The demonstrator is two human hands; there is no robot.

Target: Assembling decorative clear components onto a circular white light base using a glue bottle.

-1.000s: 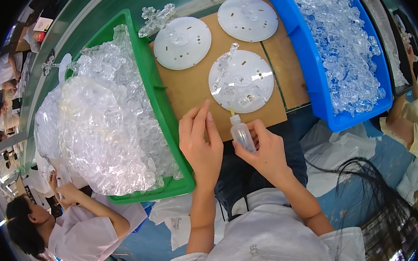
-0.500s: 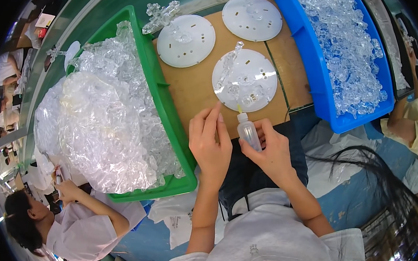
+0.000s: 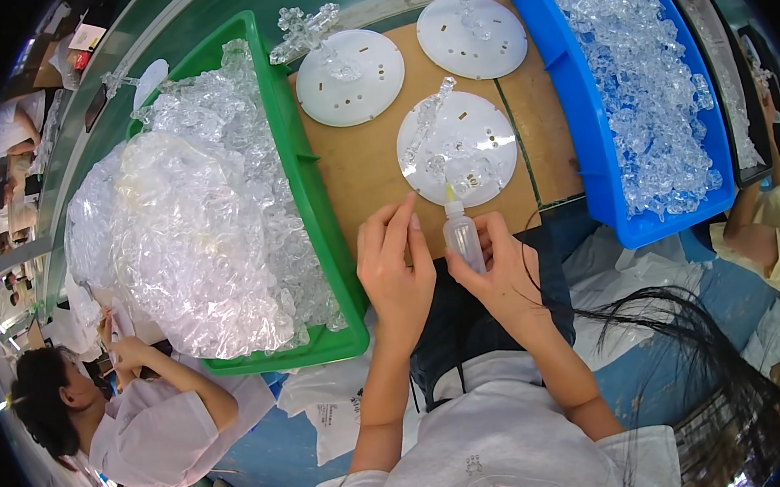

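Observation:
My right hand is wrapped around a small clear squeeze bottle with a thin yellowish nozzle. The nozzle tip points away from me, over the near part of a white round disc. Clear plastic pieces and a clear faceted stem lie on this disc. Beside its near left edge is my left hand, fingers loosely bent and apart, nothing visible in them; whether the fingertips touch the disc I cannot tell.
Two more white discs, a left one and a right one, bear clear upright cross-shaped pieces on the cardboard. A green bin at left and a blue bin at right hold clear plastic parts. A co-worker sits at far left.
The bottle has tilted slightly more upright, its nozzle a little farther over the disc. My left hand has shifted slightly right. Loose dark hair now hangs over my right wrist.

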